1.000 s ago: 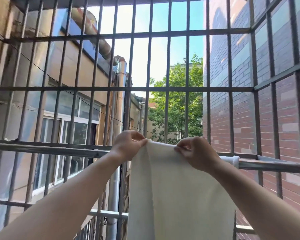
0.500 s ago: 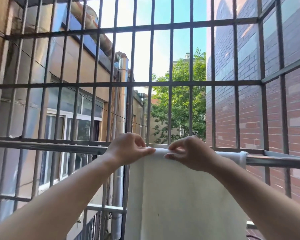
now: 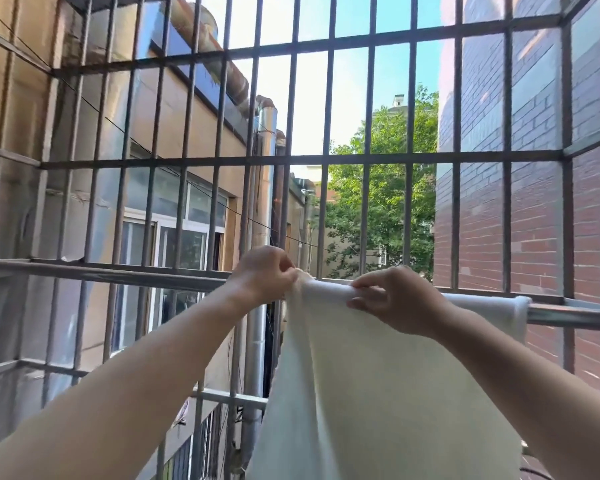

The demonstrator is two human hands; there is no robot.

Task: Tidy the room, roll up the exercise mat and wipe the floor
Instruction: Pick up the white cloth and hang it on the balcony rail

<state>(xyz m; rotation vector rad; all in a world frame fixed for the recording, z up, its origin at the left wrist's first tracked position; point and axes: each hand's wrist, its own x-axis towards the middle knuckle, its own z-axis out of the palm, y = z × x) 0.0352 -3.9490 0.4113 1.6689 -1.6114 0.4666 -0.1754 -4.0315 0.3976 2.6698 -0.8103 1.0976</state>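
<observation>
The white cloth [image 3: 378, 375] hangs draped over the metal rail [image 3: 568, 315] of the window grille [image 3: 291, 161]; the left hand [image 3: 262, 275] pinches its bunched corner, the right hand [image 3: 399, 299] pinches the fold. Spreading the corner leftward along the rail should leave it flat and evenly hung.

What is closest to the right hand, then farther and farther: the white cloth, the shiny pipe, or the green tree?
1. White cloth: pinched by the right hand at the rail.
2. Shiny pipe: left, just outside the bars.
3. Green tree: far behind, between the buildings.
</observation>
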